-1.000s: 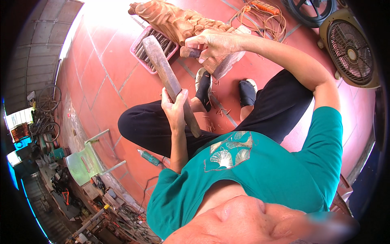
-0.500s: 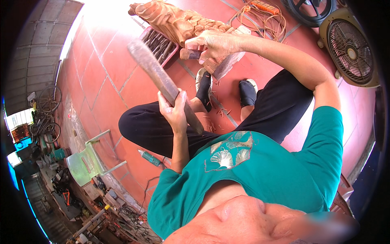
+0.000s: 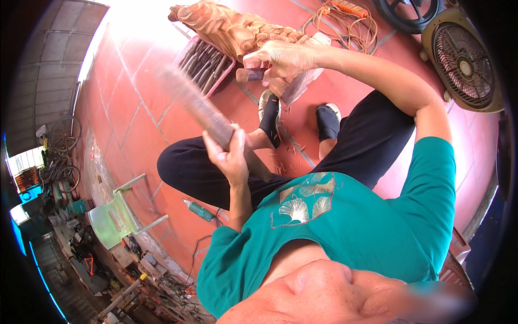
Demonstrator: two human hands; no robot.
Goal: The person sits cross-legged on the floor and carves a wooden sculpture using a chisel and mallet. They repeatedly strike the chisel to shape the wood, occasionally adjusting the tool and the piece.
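In my left hand (image 3: pixel 229 156) is a long, flat wooden mallet (image 3: pixel 208 119), gripped near its lower part. Its far end is smeared by motion and points up to the left, apart from the carving. My right hand (image 3: pixel 283 62) is closed around a chisel (image 3: pixel 250 74) with a short brown handle; its blade is hidden by the fingers and the wood. That hand rests at the near end of a carved wooden piece (image 3: pixel 232 27) with a rippled, scaly surface. A pale, rough block end (image 3: pixel 305 86) shows below the right wrist.
Beside the carving stands a pink tray (image 3: pixel 218 86) of several tools (image 3: pixel 202 67). Shavings (image 3: pixel 288 132) lie around my feet. A box fan (image 3: pixel 465 67) and an orange power strip (image 3: pixel 349 8) are at far right. A green plastic chair (image 3: pixel 113 221) and a teal power tool (image 3: pixel 198 210) lie left.
My left hand has shifted slightly left with the mallet, whose far end has swung left and is now blurred. The right hand keeps its hold on the chisel at the carving.
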